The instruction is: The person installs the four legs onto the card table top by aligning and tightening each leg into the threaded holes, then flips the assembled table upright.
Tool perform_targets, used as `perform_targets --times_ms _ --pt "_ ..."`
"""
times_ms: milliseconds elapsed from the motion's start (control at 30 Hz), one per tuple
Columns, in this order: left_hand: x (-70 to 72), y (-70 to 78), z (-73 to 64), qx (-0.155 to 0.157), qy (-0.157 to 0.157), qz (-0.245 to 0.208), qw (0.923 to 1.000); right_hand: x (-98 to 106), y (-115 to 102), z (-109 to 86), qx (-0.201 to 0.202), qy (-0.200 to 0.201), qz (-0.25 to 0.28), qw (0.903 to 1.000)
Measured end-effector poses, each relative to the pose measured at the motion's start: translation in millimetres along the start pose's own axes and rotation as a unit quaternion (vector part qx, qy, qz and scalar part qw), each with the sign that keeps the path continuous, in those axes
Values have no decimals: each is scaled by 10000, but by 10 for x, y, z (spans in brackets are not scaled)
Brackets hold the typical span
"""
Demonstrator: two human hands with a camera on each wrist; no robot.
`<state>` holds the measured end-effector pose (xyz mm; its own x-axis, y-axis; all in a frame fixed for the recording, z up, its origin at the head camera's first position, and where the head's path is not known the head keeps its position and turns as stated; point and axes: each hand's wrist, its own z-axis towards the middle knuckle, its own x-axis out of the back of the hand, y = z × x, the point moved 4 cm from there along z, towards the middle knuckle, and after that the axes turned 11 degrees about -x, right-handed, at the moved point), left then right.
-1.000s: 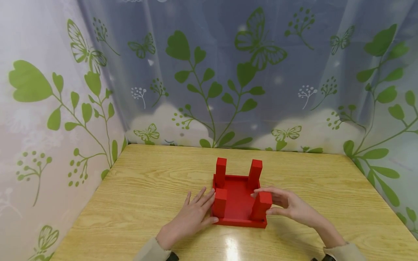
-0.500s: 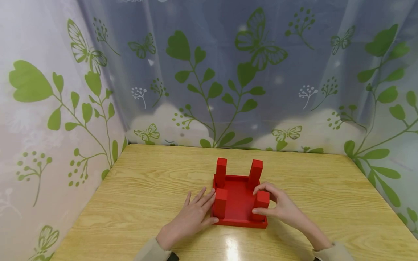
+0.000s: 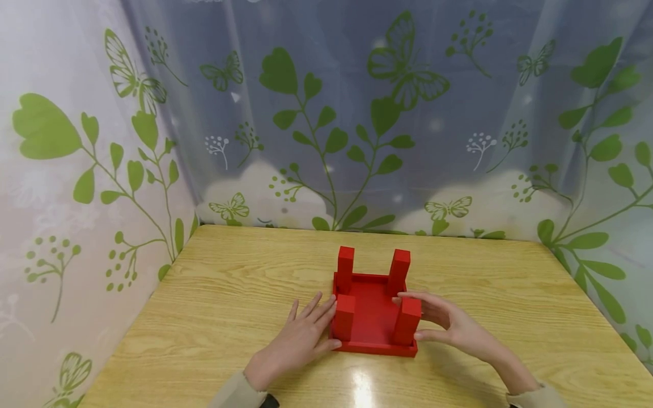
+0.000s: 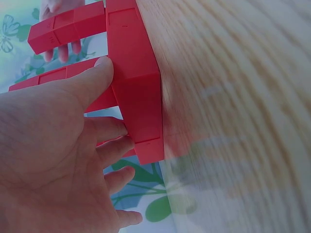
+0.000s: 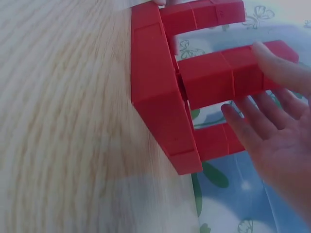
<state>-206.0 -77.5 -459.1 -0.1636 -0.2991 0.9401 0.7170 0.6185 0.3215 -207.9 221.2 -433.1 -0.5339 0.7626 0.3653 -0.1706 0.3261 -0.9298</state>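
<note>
A red square piece with a raised rim [image 3: 374, 349] lies on the table, an upright red post at each corner, like an upturned small table. My left hand [image 3: 293, 345] rests against its left side with fingers extended and the thumb at the near left corner. In the left wrist view that thumb touches the red rim [image 4: 138, 114]. My right hand [image 3: 464, 328] is loosely around the near right post [image 3: 407, 323], thumb at its right side and fingers behind it. In the right wrist view these fingers [image 5: 262, 116] look relaxed beside the post, not wrapped tightly.
The wooden table [image 3: 245, 272] spreads out around the red piece. A patterned curtain [image 3: 326, 113] with leaves and butterflies hangs behind it and at both sides.
My right hand pinched the near right post half a second ago; now its thumb has drawn back rightward and the hold has loosened. The post's top sits slightly further left than at first. My left hand stays put.
</note>
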Motion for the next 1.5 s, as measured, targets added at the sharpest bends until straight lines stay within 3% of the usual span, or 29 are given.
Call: perform_targets --times_ms 100,233,400,567,833,1000,1133,1300,1500 --pt "-2 -4 1 7 -8 24 10000 19 17 -20 -10 -278 318 9991" --pt "-4 -4 -1 10 -19 24 10000 25 33 -8 7 -333 357 9988" --pt "-5 0 -3 8 -32 -3 10000 1 35 42 -26 194 -274 9994" --pt "-6 -1 0 -11 -32 -23 10000 -54 27 105 -97 778 -830 9935" --pt "-17 -2 -1 -14 -27 -42 10000 -94 38 128 -220 893 -868 9920" --pt "-13 -4 0 -1 -33 -44 10000 -68 48 77 -278 662 -659 9952" --pt "-4 -3 1 12 -44 -45 10000 -35 43 11 -114 185 -57 9997" --pt "-2 -5 2 21 -63 -24 10000 13 38 -44 -161 -347 621 9973" --pt "-11 -4 6 17 -53 -18 10000 31 30 -51 -117 -339 617 9975"
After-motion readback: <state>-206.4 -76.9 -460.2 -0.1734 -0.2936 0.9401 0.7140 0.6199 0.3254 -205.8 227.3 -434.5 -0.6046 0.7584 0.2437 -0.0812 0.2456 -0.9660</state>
